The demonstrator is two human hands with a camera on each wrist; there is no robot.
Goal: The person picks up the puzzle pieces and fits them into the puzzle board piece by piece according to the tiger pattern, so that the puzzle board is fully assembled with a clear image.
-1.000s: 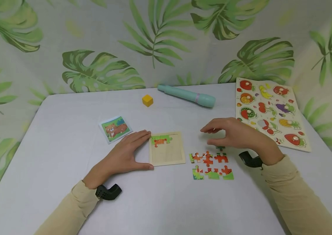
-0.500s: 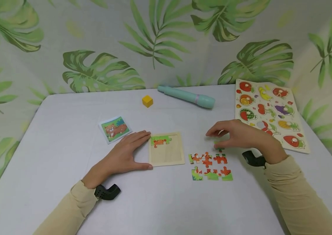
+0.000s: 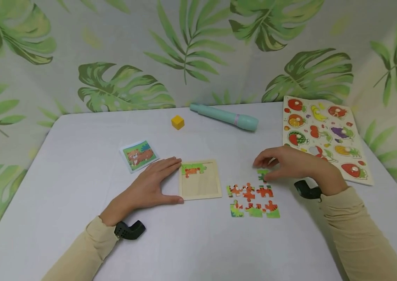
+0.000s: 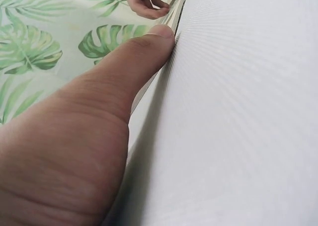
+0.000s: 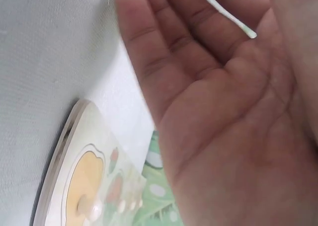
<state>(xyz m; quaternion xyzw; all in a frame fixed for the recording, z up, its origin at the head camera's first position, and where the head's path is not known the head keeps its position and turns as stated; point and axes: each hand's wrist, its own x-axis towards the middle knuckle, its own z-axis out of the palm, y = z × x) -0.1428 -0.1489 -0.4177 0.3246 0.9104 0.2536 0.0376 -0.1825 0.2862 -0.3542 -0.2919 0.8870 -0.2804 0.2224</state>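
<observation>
In the head view my left hand (image 3: pixel 149 185) lies against the left side of a square wooden puzzle tray (image 3: pixel 200 197). Its fingers are straight at the upper corner and its thumb (image 4: pixel 144 52) at the lower one. Joined jigsaw pieces (image 3: pixel 193 169) with a green strip and orange ears fill the tray's top left. My right hand (image 3: pixel 293 166) pinches a green jigsaw piece (image 3: pixel 262 175) between thumb and curled fingers; in the right wrist view only the piece's thin edge (image 5: pixel 231 17) shows. Several loose orange and green pieces (image 3: pixel 254 210) lie in two rows just below that hand.
A tiger picture card (image 3: pixel 139 155) lies left of the tray. Farther back are a yellow cube (image 3: pixel 178 122) and a teal microphone-shaped object (image 3: pixel 224 116). A fruit peg board (image 3: pixel 328 140) stands behind my right hand, at the table's right side.
My right hand has moved right and down to the green jigsaw piece above the rows, and its fingers have closed in around it. My left hand stays at the tray.
</observation>
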